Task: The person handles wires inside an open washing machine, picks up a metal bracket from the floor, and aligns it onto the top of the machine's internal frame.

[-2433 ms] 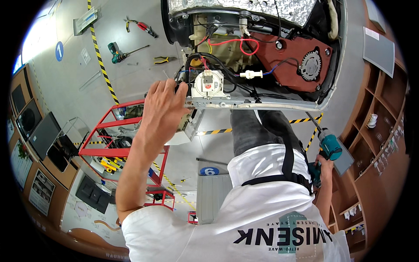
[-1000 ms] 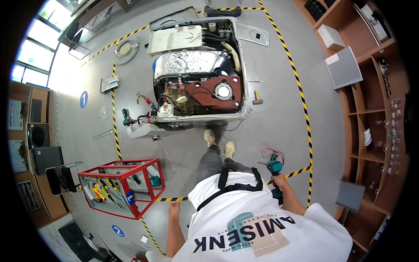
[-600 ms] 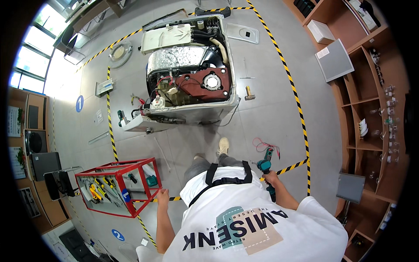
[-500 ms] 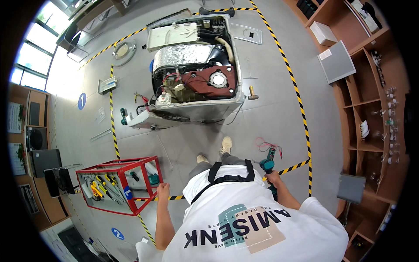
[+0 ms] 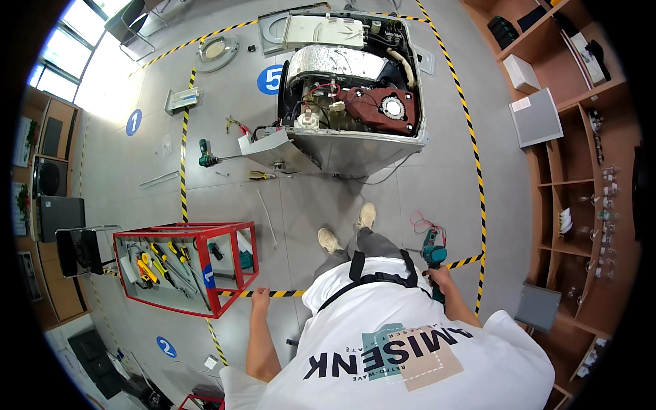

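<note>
My right hand is closed on a teal cordless drill with a long bit, low at my right side; red leads lie on the floor beyond it. My left hand hangs with fingers curled beside a red metal rack of tools; what it holds, if anything, is hidden. Beyond my feet stands an opened metal appliance, exposing a foil-covered duct, a red-brown plate and wiring. Another teal drill and yellow-handled pliers lie to its left on the floor.
Brown shelving lines the right, with grey panels against it. Cabinets and a black chair stand at the left. A round metal ring and a small tray rest on the floor near yellow-black tape.
My left hand has let go of the appliance and dropped to my side. The appliance is farther from me, and more floor shows. My right hand still holds the drill.
</note>
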Tool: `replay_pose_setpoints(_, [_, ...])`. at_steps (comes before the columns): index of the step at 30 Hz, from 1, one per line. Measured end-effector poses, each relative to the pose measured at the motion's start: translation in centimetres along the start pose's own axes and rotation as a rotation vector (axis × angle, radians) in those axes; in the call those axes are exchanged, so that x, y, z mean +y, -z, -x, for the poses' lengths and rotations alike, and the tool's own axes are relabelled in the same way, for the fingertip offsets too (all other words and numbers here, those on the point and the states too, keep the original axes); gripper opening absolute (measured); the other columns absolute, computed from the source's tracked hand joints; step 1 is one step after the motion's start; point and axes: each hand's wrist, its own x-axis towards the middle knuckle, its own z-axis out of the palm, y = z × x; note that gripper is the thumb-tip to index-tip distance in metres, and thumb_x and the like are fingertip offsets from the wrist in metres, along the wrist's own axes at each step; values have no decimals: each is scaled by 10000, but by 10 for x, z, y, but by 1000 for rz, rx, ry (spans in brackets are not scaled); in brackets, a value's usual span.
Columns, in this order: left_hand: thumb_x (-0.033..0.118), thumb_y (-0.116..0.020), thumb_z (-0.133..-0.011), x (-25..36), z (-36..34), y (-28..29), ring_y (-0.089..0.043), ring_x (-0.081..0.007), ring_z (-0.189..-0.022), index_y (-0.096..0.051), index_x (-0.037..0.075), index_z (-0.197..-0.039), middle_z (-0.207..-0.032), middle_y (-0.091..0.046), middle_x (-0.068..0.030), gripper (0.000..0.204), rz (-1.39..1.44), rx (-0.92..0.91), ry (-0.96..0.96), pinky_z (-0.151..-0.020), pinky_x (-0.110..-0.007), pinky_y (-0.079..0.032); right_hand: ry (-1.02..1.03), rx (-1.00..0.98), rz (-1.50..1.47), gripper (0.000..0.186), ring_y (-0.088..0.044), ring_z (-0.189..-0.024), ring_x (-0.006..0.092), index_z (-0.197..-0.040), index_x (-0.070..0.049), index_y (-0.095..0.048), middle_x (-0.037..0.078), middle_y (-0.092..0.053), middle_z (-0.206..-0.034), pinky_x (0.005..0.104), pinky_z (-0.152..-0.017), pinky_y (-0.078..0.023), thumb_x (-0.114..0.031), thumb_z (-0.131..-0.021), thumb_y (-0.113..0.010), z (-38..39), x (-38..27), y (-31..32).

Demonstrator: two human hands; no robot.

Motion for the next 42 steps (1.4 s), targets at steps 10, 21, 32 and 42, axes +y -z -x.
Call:
replay_pose_setpoints(10, [222,-626,-847,-24,-27,5,-607,-231,-987,-610,-37,-1090,-1032,-654,-139,356,100,-68,74,-850,-345,-461,-9,66,62,262,-570,-644,168,-921,27,-628,78,-610,-760,309,-614,-460,-108,-701,-669,30,-6,-24])
replay_pose_setpoints(21, [224,-614,-869,11,-81,2,-596,-198,-917,-596,-20,-1102,-1018,-649,-111,338,140,-95,-90,-778,-316,-450,110,95,40,171,-538,-469,183,-828,36,-587,92,-565,-614,316,-457,-452,-76,-714,-647,45,-8,-40])
replay_pose_setpoints(32, [295,-592,-876,-6,-91,1,-500,-139,-739,-569,34,-1146,-927,-587,-48,376,23,-117,10,-568,-294,-378,109,100,-20,222,-557,-473,187,-859,64,-575,101,-587,-634,309,-445,-469,-87,-725,-668,29,13,-38])
replay_pose_setpoints(42, [222,-616,-856,17,-70,-2,-587,-223,-1039,-603,-23,-1129,-1087,-643,-131,367,30,-128,-29,-889,-334,-444,70,58,-58,221,-561,-540,177,-882,55,-600,83,-585,-682,308,-505,-458,-99,-740,-669,5,42,-35])
